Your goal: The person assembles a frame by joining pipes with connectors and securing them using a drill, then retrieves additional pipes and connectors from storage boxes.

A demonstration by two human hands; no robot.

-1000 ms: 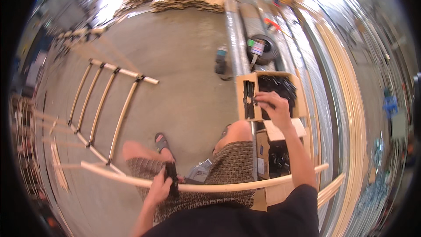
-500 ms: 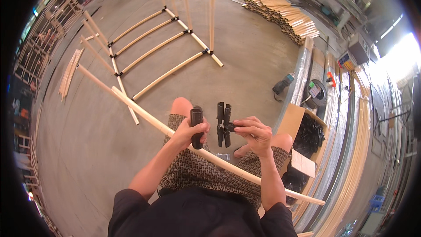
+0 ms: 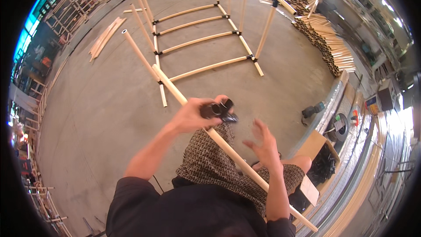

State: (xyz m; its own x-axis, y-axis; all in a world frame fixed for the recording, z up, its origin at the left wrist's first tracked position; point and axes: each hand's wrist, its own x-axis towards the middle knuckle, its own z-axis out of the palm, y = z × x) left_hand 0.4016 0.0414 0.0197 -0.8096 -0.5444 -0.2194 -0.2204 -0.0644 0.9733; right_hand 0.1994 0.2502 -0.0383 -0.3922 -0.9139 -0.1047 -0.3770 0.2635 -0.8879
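Black tubular pipe joints (image 3: pixel 212 110) are gripped in my left hand (image 3: pixel 187 115), above my left knee; their round hollow ends show, but I cannot tell how many parts there are. My right hand (image 3: pixel 265 145) is raised over my lap, empty, with its fingers apart and slightly blurred. Across my thighs lies a long cream-coloured pipe (image 3: pixel 232 153), running from far left to near right, below both hands. Just beyond, a frame of cream pipes (image 3: pixel 206 65) with black joints stands on the floor, its uprights pointing up.
At my right, a cardboard box (image 3: pixel 307 144) holds black joints, with a wooden block (image 3: pixel 309 190) beside it. A cordless drill (image 3: pixel 312 110) lies on the floor near long wrapped profiles (image 3: pixel 335 91). Stacked pipes (image 3: pixel 326 46) are at far right; loose pipes (image 3: pixel 106 38) lie far left.
The black joint that my right hand held has passed to my left hand's side. My right hand has let go and spread its fingers. The view has swung, shifting the frame rightward.
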